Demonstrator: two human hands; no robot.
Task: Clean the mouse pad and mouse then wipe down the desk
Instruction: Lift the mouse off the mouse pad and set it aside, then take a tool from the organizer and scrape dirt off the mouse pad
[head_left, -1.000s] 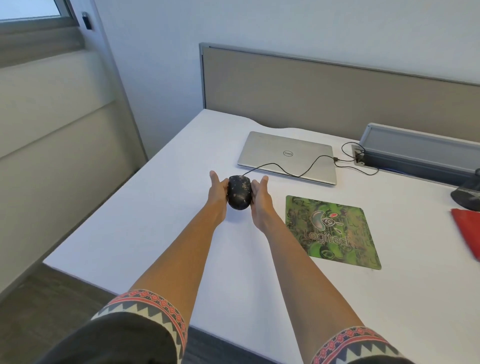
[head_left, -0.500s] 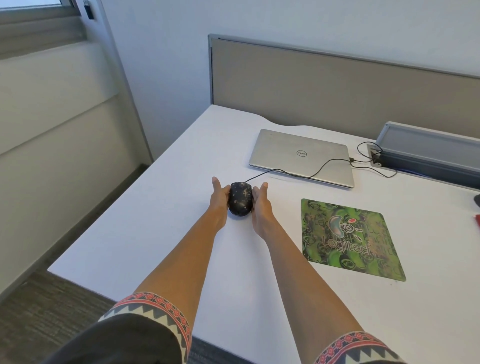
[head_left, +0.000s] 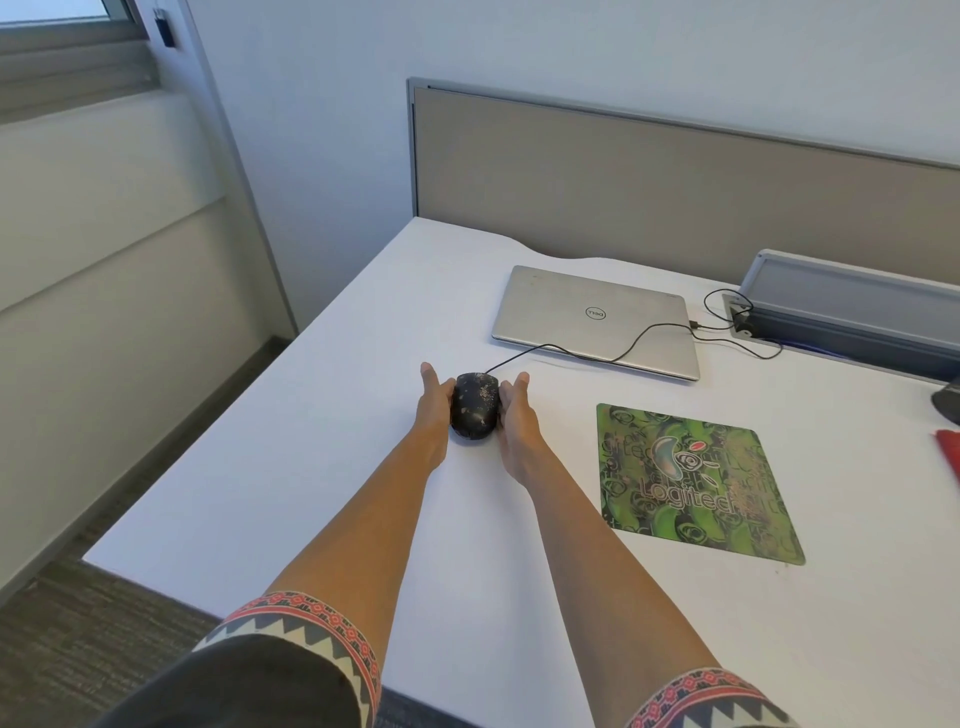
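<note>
At the centre of the frame a black mouse (head_left: 474, 406) sits on the white desk (head_left: 311, 467), its rounded shell speckled with pale tan and pinkish grime. The left hand (head_left: 434, 402) and right hand (head_left: 514, 410) flank it, fingers straight and held together, pressing flat against its sides, thumbs up. Its thin black cable (head_left: 639, 338) runs to the upper right across a closed silver laptop (head_left: 592, 317). Right of centre lies the green patterned mouse pad (head_left: 696, 480), with brownish smudges, apart from the mouse.
</note>
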